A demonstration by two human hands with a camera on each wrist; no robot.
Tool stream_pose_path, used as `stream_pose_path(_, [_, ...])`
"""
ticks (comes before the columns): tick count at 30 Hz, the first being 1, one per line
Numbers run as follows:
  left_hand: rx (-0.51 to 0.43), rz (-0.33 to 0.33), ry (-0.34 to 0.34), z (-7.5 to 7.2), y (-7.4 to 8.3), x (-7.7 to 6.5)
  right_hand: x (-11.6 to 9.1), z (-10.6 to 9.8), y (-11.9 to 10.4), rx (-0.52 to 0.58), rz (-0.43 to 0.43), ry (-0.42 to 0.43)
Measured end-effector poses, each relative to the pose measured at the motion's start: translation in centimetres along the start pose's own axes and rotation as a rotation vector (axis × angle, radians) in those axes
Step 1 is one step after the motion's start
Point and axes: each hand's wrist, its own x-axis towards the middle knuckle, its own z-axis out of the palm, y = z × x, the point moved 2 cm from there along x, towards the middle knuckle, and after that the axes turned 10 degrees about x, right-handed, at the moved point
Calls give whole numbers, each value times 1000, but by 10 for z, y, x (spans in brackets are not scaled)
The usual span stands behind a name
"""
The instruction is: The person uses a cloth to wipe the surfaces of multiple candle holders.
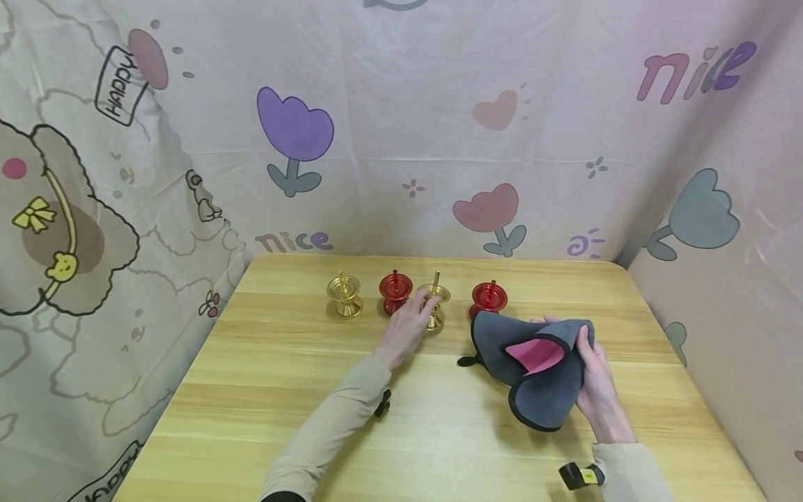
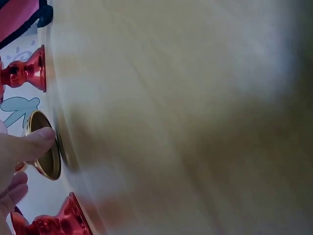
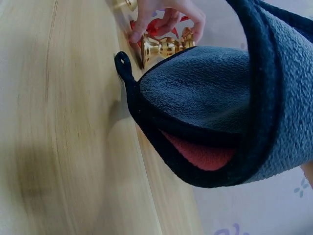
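My left hand [image 1: 404,329] grips a small gold candle holder [image 1: 435,323], a footed cup with a thin upright pin in its middle. In the left wrist view, the thumb presses on the hollow underside of the gold foot [image 2: 52,165], which is tipped up from the tabletop. My right hand [image 1: 599,387] holds a folded grey cloth [image 1: 552,397] with a pink inner side, black edging and a small black loop [image 3: 123,63]. The thumb lies over the cloth's upper edge, and most of the other fingers are hidden behind it.
A red candle holder [image 1: 395,287] stands just left of the gripped one, with another gold one [image 1: 345,296] further left. A second red one [image 1: 489,298] is behind the cloth, partly covered. The wooden table [image 1: 282,418] meets a printed curtain [image 1: 389,195] at the back.
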Motion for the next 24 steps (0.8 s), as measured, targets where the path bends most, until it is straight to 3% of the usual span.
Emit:
stream_pose_path(10, [-112, -75, -46, 2, 3, 7, 1, 2, 1, 54, 7, -31])
stream_pose_path(15, [-404, -227, -59, 3, 3, 11, 1, 2, 1, 74, 11, -26])
stream_pose_path(18, [-574, -332, -21, 5, 3, 14, 2, 2, 2, 73, 11, -17])
stream_pose_path(21, [-635, -408, 16, 7, 4, 18, 1, 2, 2, 77, 12, -18])
stream_pose_path(24, [-647, -463, 4, 9, 5, 24, 1, 3, 3, 84, 14, -30])
